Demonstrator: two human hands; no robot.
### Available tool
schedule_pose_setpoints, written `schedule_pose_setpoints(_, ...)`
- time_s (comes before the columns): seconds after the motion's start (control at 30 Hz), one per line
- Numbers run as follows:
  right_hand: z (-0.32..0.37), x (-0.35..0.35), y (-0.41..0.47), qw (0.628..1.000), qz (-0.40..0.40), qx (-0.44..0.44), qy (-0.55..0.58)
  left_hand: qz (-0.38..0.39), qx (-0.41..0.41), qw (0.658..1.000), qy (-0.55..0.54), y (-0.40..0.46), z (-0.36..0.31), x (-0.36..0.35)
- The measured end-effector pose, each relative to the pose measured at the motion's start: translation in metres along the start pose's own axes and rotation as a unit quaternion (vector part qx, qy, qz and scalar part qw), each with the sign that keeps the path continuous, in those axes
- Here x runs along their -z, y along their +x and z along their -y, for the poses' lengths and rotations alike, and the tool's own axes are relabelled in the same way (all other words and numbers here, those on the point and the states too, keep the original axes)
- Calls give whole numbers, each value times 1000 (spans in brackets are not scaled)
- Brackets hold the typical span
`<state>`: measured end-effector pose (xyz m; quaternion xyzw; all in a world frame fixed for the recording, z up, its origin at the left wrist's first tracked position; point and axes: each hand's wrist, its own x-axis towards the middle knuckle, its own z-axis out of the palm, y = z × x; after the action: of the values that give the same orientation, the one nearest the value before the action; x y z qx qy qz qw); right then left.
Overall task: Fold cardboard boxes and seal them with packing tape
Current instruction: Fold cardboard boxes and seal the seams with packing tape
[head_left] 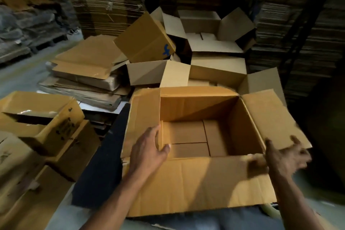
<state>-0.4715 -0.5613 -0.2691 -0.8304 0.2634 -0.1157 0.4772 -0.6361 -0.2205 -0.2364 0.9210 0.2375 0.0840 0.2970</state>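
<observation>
A large brown cardboard box (188, 106) stands open-topped right in front of me, all its top flaps spread outward and its folded bottom flaps visible inside. My left hand (149, 149) grips the box's left wall at the near left corner, thumb inside and fingers on the left flap. My right hand (285, 157), blurred by motion, is at the near right corner, with spread fingers over the edge of the right flap (268, 117). No tape is in view.
Several erected open boxes (214, 33) pile up behind. Flat cardboard bundles (84, 73) lie at the back left. More folded boxes (43, 123) sit at my left. Tall stacks of flattened cardboard (108, 0) wall the background. A dark mat (104, 158) lies left of the box.
</observation>
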Motion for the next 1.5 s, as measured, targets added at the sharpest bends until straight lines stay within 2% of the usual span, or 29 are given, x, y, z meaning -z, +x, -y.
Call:
schedule_pose_setpoints(0.03,-1,4,10,993,-50,-79,71,42,-12,998,50,0,0,-17)
schedule_pose_setpoints(0.1,2,9,21,961,-67,-186,193,119,-12,984,129,0,7,-45)
schedule_pose_setpoints(0.17,2,6,23,947,-47,-181,260,148,-18,970,193,-2,21,-65)
schedule_pose_setpoints(0.3,-8,-3,-5,968,7,21,249,65,-145,964,215,-12,36,-83)
schedule_pose_setpoints(0.4,-32,-4,-23,966,119,206,97,68,-261,938,218,-30,34,-96)
schedule_pose_setpoints(0.43,-42,-5,-23,949,153,276,2,89,-283,926,233,-35,30,-99)
schedule_pose_setpoints(0.47,-51,-5,-24,916,177,349,-95,119,-294,915,251,-41,24,-100)
schedule_pose_setpoints(0.53,-66,-4,-22,848,213,428,-229,189,-291,890,298,-52,15,-102)
schedule_pose_setpoints(0.63,-62,7,-18,798,272,435,-317,212,-293,864,350,-61,7,-99)
schedule_pose_setpoints(0.7,-46,18,-20,748,338,416,-392,223,-281,867,345,-59,6,-93)
schedule_pose_setpoints(0.77,-27,27,-30,683,384,425,-454,258,-280,862,336,-52,2,-79)
schedule_pose_setpoints(0.83,-4,32,-50,623,417,463,-472,320,-253,863,299,-39,-11,-53)
schedule_pose_setpoints(0.9,15,33,-69,581,443,505,-459,365,-210,874,241,-21,-31,-17)
schedule_pose_setpoints(0.93,23,32,-74,579,438,526,-443,372,-202,883,203,-11,-40,1)
schedule_pose_setpoints(1.03,58,31,-73,610,404,574,-369,387,-216,884,150,14,-59,48)
schedule_pose_setpoints(1.13,97,34,-76,612,453,565,-317,435,-197,875,84,30,-61,77)
schedule_pose_setpoints(1.2,105,31,-84,613,455,572,-300,444,-193,874,50,37,-56,90)
schedule_pose_setpoints(1.33,85,4,-93,626,338,601,-364,337,-159,926,65,41,-24,66)
schedule_pose_setpoints(1.43,63,-21,-88,662,332,560,-372,265,-118,956,43,43,8,26)
schedule_pose_setpoints(1.5,49,-33,-85,673,344,532,-382,239,-101,965,30,45,24,6)
